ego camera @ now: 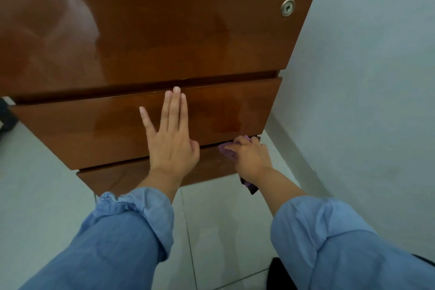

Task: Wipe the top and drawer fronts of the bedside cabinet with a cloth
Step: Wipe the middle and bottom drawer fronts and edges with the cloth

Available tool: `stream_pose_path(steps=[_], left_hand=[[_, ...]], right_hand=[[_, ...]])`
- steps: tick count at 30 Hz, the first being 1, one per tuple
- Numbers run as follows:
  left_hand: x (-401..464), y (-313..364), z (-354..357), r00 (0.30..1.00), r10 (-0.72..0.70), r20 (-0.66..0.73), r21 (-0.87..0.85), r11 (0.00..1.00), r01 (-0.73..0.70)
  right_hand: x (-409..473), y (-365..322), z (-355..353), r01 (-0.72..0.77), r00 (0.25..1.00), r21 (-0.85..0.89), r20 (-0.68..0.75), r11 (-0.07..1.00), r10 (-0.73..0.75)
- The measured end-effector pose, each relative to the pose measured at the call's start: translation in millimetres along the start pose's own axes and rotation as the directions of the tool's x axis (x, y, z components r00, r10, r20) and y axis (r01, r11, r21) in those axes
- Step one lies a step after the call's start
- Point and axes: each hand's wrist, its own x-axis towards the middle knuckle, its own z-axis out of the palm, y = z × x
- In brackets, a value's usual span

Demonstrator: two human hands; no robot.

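Right hand [250,158]: fingers clenched on the purple cloth [227,151], bunched at their ten o'clock against the bottom drawer front [207,167].
Cloth: soft, light, limp; best held wadded in the palm.
Left hand [173,146]: fingers flat, released, braced on the middle drawer front [94,129].
Cabinet lock [287,7]: one o'clock.

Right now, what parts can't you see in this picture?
Head view only:
- Cabinet top: cut off by the upper edge.
- Bottom drawer front: partly covered by the left hand and right hand.
- Purple cloth: mostly hidden under the right hand.
- Lock keyhole: too small.
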Motion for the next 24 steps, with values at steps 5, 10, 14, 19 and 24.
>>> stream_pose_path(steps=[5, 10, 14, 19, 24], left_hand=[[-20, 0, 22, 0.938, 0.224, 0.266, 0.029, 0.970, -0.240], [-22, 0, 52, 0.828, 0.119, 0.548, -0.093, 0.992, -0.082], [-21, -1, 67, 0.840, 0.088, 0.535, -0.097, 0.994, -0.042], [-29, 2, 76, 0.864, 0.074, 0.499, -0.097, 0.995, -0.029], [-23, 5, 77, 0.865, 0.037, 0.501, -0.110, 0.994, 0.022]], right_hand=[[-6, 3, 5, -0.081, 0.995, 0.016, 0.053, 0.997, 0.080], [5, 9, 20, -0.156, 0.986, 0.024, 0.067, 0.987, 0.154], [19, 3, 26, -0.151, 0.989, 0.071, 0.006, 0.986, 0.151], [21, 2, 45, -0.155, 0.988, -0.011, -0.019, 0.988, 0.155], [22, -6, 52, -0.190, 0.982, -0.038, -0.008, 0.981, 0.190]])
